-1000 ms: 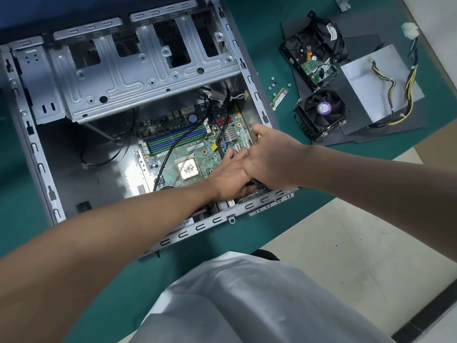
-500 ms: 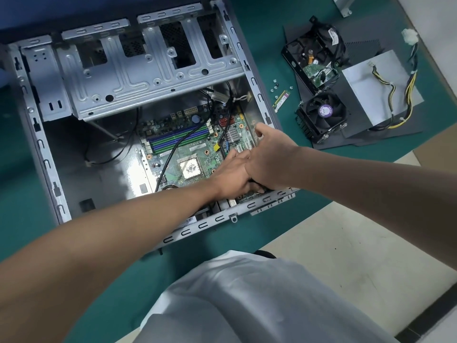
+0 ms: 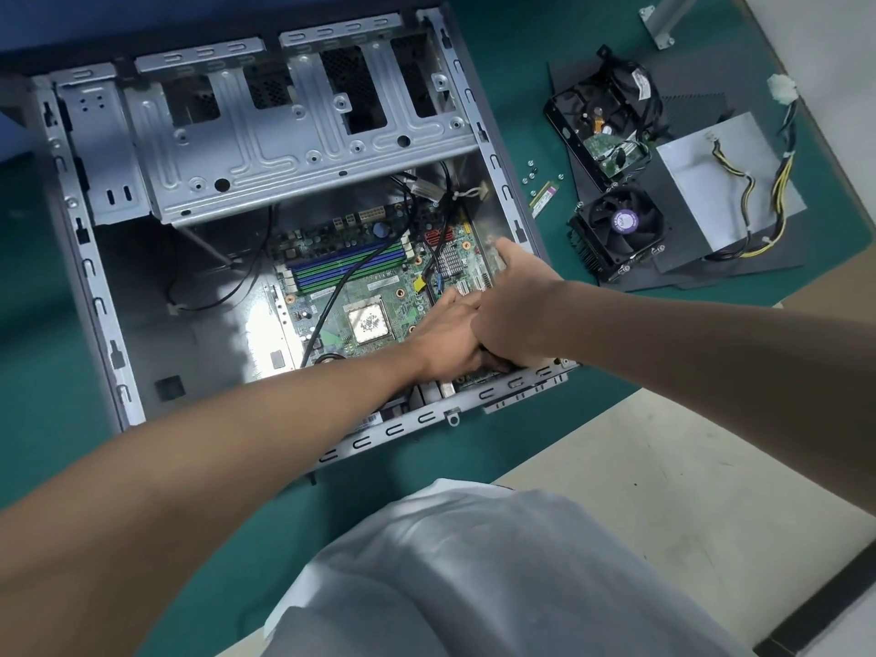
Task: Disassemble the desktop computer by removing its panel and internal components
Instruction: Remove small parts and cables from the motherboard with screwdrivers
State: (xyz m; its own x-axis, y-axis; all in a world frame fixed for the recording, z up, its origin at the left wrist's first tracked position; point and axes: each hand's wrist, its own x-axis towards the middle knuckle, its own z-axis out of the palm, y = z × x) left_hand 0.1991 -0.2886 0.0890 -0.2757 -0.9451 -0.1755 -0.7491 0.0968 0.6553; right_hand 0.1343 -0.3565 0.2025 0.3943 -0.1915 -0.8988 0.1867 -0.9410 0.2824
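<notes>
Head view looks down on your open grey sheet-metal computer case, lying on its side on the teal-green work mat with the open face up. Its long axis runs away from you. The silver perforated drive cage is at the far end, and the slotted rail is nearest your body. The flat green motherboard lies on the case floor in the near right part. Its blue and green memory slots run left to right, rising slightly to the right. A square silver processor sits bare in the middle of the board.

Both your hands meet at the board's near right corner and touch each other. Your left hand reaches in with its fingers stretched forward over the board. Your right hand lies partly over the left, with its thumb pointing at the case's right wall. Its fingers turn down out of sight, so you cannot tell what they grip, if anything.

Well apart on the mat to the right, a dark grey flat panel carries three parts:
- a black hard drive
- a black cooler fan with a purple hub label
- a silver power supply box with yellow and black cables

Between the panel and the case lie a small green memory stick and a few small silver screws.
</notes>
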